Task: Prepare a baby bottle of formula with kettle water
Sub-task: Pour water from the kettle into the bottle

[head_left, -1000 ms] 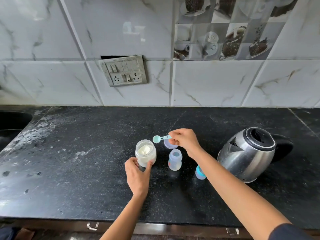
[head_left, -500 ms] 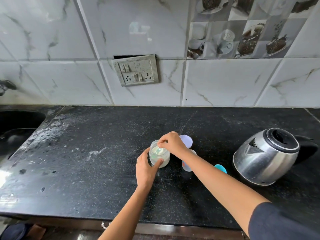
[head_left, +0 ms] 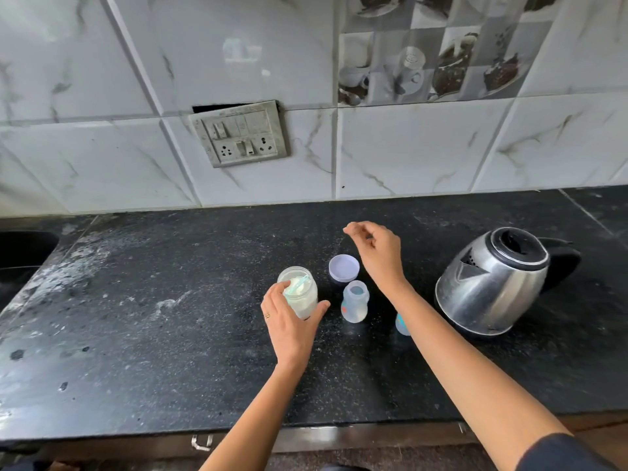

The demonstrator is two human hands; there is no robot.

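Note:
A clear glass jar of white formula powder (head_left: 303, 298) stands open on the black counter (head_left: 153, 334). A pale blue scoop (head_left: 296, 287) lies inside it. My left hand (head_left: 292, 326) grips the jar from the near side. Just right of it stands the small open baby bottle (head_left: 354, 301). The jar's lilac lid (head_left: 343, 268) lies behind the bottle. My right hand (head_left: 375, 253) hovers above the lid, fingers loosely curled, holding nothing. The bottle's teal-ringed teat cap (head_left: 402, 324) shows partly behind my right forearm. A steel kettle (head_left: 492, 283) with a black handle sits at the right.
A white marble-tile wall with a switch and socket plate (head_left: 239, 133) backs the counter. A dark sink (head_left: 23, 248) opens at the far left. White powdery smears mark the counter's left part. A drawer handle (head_left: 201, 441) shows under the front edge.
My right hand put the scoop into the jar, let go and lifted away to the right, now above the lid. My left hand kept its hold on the jar.

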